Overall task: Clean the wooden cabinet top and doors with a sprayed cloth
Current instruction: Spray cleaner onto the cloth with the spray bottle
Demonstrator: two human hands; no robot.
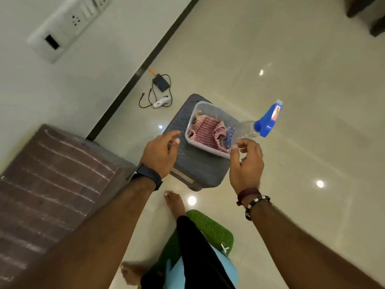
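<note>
Far left: dusty dark-brown wooden cabinet top, unwiped, white streaks across it. Left hand w/ dark wristwatch hovers over grey woven plastic stool, fingers spread, holding nothing. On the stool, clear plastic tub w/ red-and-white checked cloth lying inside. Right hand half-curled at the base of the clear spray bottle w/ blue trigger head; contact unclear, can't tell if it grips. Step looks like fetching supplies. Next prob: left takes cloth, right secures bottle, spray cloth, then turn to cabinet.
</note>
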